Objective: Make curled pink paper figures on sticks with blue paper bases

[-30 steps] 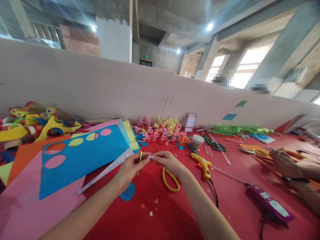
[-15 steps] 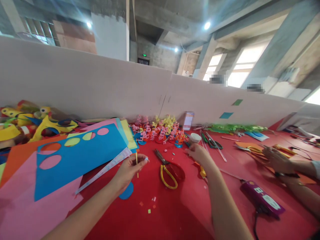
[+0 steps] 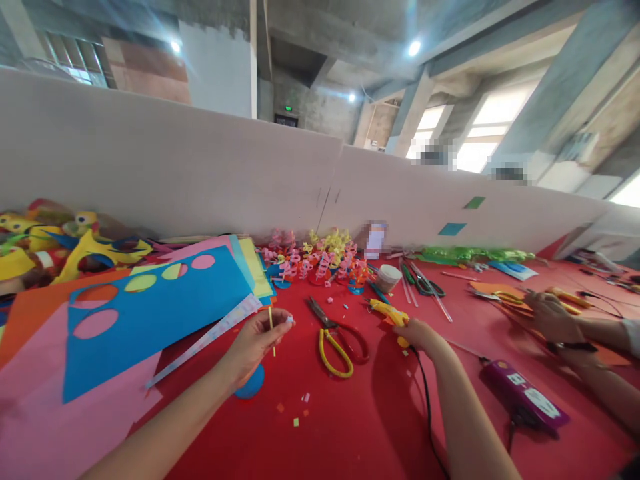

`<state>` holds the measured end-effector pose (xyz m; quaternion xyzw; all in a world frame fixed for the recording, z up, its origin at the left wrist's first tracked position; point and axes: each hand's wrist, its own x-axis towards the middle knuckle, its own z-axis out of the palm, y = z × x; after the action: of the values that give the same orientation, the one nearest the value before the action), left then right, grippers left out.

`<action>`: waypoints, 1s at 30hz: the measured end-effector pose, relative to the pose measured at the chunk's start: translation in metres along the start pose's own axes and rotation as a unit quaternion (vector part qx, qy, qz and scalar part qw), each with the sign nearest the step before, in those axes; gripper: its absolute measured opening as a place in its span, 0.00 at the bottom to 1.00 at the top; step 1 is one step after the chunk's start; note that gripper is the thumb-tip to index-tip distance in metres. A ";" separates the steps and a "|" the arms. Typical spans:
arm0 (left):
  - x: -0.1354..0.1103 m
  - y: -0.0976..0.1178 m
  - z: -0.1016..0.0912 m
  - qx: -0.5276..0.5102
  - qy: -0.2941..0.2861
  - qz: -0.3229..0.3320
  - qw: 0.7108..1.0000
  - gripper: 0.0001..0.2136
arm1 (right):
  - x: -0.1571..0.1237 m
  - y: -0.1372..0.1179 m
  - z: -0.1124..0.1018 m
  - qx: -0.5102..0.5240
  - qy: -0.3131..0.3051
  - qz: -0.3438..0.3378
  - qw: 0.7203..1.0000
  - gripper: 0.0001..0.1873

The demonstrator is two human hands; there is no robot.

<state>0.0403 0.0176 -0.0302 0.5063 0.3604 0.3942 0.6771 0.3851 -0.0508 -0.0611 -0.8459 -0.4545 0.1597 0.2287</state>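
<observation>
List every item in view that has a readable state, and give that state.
Left hand, closed, holding yellow strip and small pale piece
Right hand, closed on yellow glue gun
Red-and-yellow scissors, lying unheld, handle loops apart
Blue sheet, cut with round holes
Green sign, lit
Ceiling light, on

We cannot make out the tiny pale piece (image 3: pixel 290 321) pinched in the left hand (image 3: pixel 260 339), which covers part of the blue disc (image 3: pixel 253 384). The right hand (image 3: pixel 419 335) hides part of the glue gun (image 3: pixel 387 311) from us. Yellow crafts (image 3: pixel 40 239) run off our left edge, a co-worker's arms (image 3: pixel 603 328) off the right, and pixels blur an upright thing (image 3: pixel 376 241) by the wall (image 3: pixel 280 180).
</observation>
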 end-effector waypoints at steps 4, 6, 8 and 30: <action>0.002 -0.001 -0.002 -0.008 0.010 -0.001 1.000 0.15 | -0.012 -0.017 -0.003 0.131 -0.039 0.006 0.991 0.12; 0.002 -0.001 -0.002 -0.002 0.019 -0.001 1.000 0.15 | -0.019 -0.033 -0.002 0.229 -0.054 -0.009 0.972 0.14; 0.002 -0.002 -0.003 0.006 0.027 0.002 1.000 0.15 | -0.029 -0.053 0.001 0.332 -0.066 -0.025 0.941 0.17; 0.010 -0.007 -0.012 0.028 0.088 0.069 0.993 0.14 | -0.089 -0.128 0.041 0.346 -0.147 -0.196 0.906 0.20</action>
<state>0.0357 0.0304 -0.0407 0.5121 0.3939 0.4728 0.5992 0.2286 -0.0544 -0.0218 -0.5747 -0.5557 0.3818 0.4638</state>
